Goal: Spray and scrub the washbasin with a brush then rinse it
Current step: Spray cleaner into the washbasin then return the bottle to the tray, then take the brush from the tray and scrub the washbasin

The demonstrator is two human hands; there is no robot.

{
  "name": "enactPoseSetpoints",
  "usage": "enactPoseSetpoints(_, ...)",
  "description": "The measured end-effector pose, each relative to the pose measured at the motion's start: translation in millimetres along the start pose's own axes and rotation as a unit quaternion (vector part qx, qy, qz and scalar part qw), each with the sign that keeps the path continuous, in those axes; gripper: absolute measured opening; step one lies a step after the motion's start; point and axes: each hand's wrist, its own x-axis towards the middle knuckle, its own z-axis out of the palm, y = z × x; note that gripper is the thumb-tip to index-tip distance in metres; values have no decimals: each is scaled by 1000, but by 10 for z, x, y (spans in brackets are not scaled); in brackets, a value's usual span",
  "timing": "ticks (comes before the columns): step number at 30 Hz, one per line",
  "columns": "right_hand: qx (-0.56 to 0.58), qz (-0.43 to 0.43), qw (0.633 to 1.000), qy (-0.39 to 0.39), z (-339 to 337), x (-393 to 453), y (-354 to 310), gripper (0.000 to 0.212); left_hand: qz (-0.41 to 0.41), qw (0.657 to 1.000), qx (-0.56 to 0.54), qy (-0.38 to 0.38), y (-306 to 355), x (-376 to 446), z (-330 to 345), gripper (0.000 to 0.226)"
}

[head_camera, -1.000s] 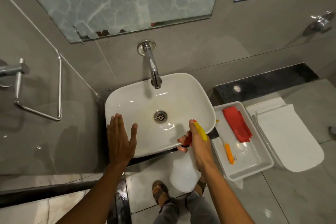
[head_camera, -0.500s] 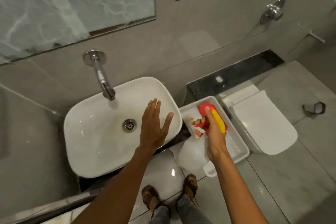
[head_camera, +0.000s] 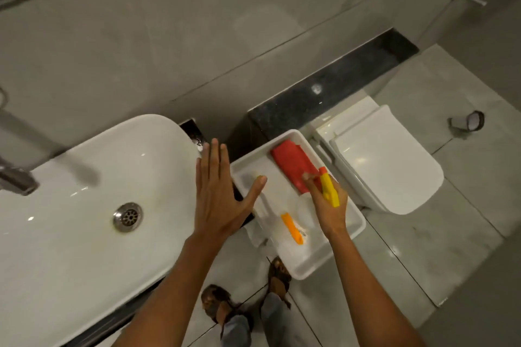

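Right hand (head_camera: 327,205) grips the spray bottle (head_camera: 306,210) over the white tray (head_camera: 358,222); left hand (head_camera: 220,194), fingers spread, hovers at the washbasin (head_camera: 84,177) edge.

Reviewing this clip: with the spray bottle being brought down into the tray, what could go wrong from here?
The white tray looks perched near the closed white toilet; pressing the yellow-triggered spray bottle down in the right hand might tip it. The open left hand, reaching toward the orange-handled brush, might knock the red cloth.
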Motion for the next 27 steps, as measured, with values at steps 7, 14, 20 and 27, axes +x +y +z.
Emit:
enactPoseSetpoints(7,-25,-36,999,9,-8,299,677,17,1,997,76,-7,24,-1,34,111)
enactPoseSetpoints(14,-38,-36,999,13,-65,345,1068,24,-12,998,55,-12,93,-4,-49,109)
enactPoseSetpoints(20,-60,-45,997,14,-87,309,1129,26,-23,998,47,-19,140,1,-82,107)
enactPoseSetpoints(27,-93,0,991,96,-153,95,1357,57,-19,997,69,-14,116,7,-66,103)
